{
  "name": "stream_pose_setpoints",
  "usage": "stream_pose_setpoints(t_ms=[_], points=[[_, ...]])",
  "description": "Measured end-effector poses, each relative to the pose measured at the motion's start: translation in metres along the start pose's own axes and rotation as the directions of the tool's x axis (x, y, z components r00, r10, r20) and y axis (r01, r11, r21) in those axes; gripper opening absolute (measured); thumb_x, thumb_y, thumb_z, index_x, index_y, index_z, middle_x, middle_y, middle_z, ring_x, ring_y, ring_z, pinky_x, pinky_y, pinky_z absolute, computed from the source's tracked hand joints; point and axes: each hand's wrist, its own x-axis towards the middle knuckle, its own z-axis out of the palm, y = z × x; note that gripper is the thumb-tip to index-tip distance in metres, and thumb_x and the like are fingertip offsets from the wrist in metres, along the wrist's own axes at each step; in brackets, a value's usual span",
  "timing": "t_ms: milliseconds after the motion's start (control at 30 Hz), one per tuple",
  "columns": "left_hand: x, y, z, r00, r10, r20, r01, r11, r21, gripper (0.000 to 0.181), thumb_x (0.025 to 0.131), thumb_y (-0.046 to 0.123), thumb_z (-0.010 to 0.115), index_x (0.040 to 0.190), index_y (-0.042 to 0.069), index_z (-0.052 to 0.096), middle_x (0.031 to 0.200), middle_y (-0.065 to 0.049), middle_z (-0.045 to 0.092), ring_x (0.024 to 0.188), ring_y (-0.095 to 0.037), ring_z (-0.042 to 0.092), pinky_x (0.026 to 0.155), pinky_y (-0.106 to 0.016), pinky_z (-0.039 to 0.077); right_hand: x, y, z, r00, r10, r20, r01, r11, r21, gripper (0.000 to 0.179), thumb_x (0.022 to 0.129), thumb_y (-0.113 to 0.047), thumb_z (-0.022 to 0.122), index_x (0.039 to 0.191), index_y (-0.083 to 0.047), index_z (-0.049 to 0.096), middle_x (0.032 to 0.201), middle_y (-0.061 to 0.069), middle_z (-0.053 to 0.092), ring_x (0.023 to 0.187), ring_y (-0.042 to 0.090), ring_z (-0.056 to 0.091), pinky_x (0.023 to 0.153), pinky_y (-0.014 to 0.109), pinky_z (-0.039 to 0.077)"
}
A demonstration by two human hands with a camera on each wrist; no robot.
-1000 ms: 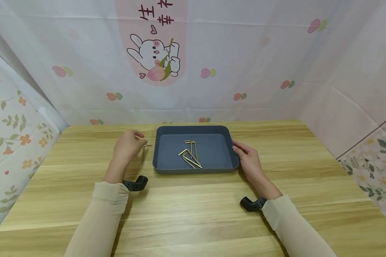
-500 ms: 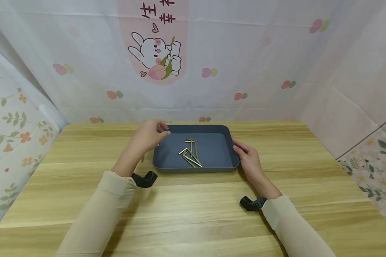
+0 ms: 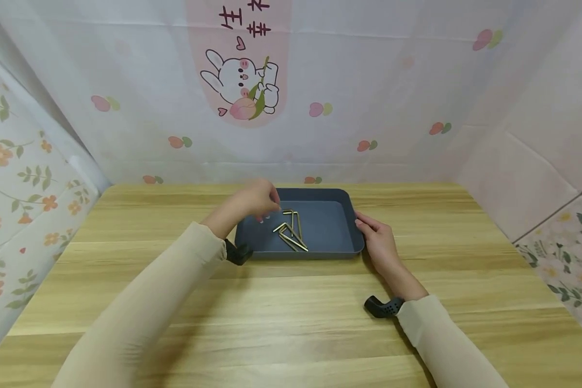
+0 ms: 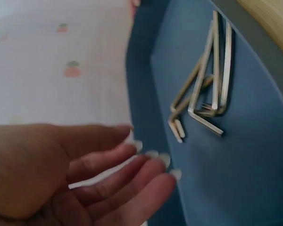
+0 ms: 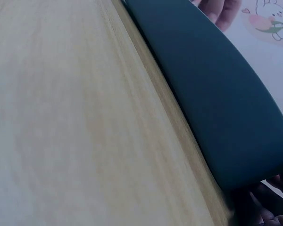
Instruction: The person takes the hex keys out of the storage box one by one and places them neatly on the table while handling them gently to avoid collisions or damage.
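Several brass-coloured hex keys [image 3: 291, 231] lie bunched in a shallow blue-grey tray [image 3: 327, 229]. My left hand [image 3: 254, 202] hovers over the tray's left part, beside the keys. In the left wrist view the left hand [image 4: 108, 179] has its thumb and fingers loosely bent and apart, with nothing visible between them; the hex keys [image 4: 210, 80] lie beyond its fingertips. My right hand [image 3: 379, 242] grips the tray's right wall, thumb at the rim. In the right wrist view the tray's outer wall [image 5: 217, 94] fills much of the picture, and the right hand [image 5: 269, 212] shows dark at the corner.
The tray stands on a wood-grain table [image 3: 300, 323], near its back edge. A white curtain [image 3: 368, 81] with a rabbit print hangs behind. Black wrist cameras sit on both wrists. The left forearm covers the table beside the tray's left end.
My left hand has moved right, from beside a single hex key on the table to over the tray. That key is now hidden behind the arm. The right hand stays on the tray.
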Motion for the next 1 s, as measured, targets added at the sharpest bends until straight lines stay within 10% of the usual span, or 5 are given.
stream_pose_setpoints(t_ms=[367,767,1000], points=[[0.024,0.002,0.003,0.984,-0.049,0.169,0.078,0.982,-0.171,0.024,0.1,0.008,0.058,0.118,-0.005,0.066,0.118,-0.02,0.069,0.084,-0.019,0.067,0.086,-0.039,0.061,-0.001,-0.001,0.0,1.0,0.0,-0.003,0.0,1.0,0.001,0.045,0.108,-0.02,0.049,0.151,-0.007,0.047,0.159,0.009,0.044,0.15,0.018,0.037,0.122,0.036,0.034],[0.039,0.015,0.011,0.989,-0.05,0.14,0.037,0.995,0.092,0.023,0.096,0.01,0.058,0.108,0.001,0.077,0.067,0.004,0.064,0.072,-0.013,0.065,0.078,-0.044,0.059,0.0,0.0,0.0,1.0,-0.006,-0.005,0.006,1.0,-0.002,0.045,0.108,-0.02,0.049,0.151,-0.008,0.047,0.158,0.008,0.045,0.149,0.017,0.038,0.12,0.032,0.037],[0.046,0.017,0.019,0.989,-0.016,0.146,0.014,1.0,0.015,0.023,0.096,0.006,0.063,0.117,0.001,0.072,0.107,-0.008,0.072,0.077,-0.013,0.06,0.066,-0.027,0.046,-0.001,-0.001,0.0,1.0,0.002,-0.009,-0.002,1.0,0.015,0.043,0.108,-0.019,0.048,0.15,-0.007,0.049,0.158,0.009,0.046,0.148,0.019,0.041,0.117,0.03,0.041]])
